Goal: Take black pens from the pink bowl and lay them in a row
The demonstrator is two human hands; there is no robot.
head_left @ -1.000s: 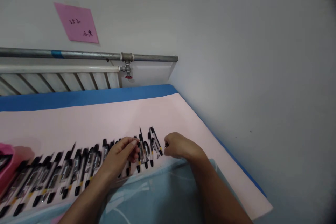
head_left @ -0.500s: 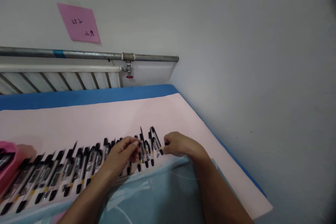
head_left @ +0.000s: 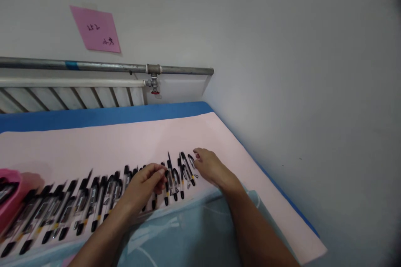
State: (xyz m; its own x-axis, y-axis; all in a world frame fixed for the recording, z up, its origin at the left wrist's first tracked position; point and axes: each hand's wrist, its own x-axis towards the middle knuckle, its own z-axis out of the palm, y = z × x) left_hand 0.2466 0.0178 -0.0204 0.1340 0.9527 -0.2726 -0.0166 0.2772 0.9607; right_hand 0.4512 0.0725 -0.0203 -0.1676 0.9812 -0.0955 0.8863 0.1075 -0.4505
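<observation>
Disassembled black pens lie in a long row of parts across the pink tabletop. My left hand (head_left: 149, 182) hovers over the row with thumb and fingers pinched together; whatever is between them, if anything, cannot be made out. Under and beside it are black-ended pen barrels (head_left: 181, 183) with yellow bands. My right hand (head_left: 209, 166) is at the row's right end, its finger and thumb apart. Just left of its fingertips lies a short clear piece with a black clip cap (head_left: 191, 161). A small metal tip (head_left: 196, 175) rests below that piece.
At the left edge a pink container (head_left: 14, 200) holds black pen parts. Light blue cloth (head_left: 188, 233) covers the near edge. A wall (head_left: 307, 91) bounds the right side. Behind the table are a radiator (head_left: 62, 96) and a metal pipe (head_left: 109, 66).
My right hand has shifted up and its curled fingers have parted. The short black-capped piece and metal tip by it now show. My left hand stays in place.
</observation>
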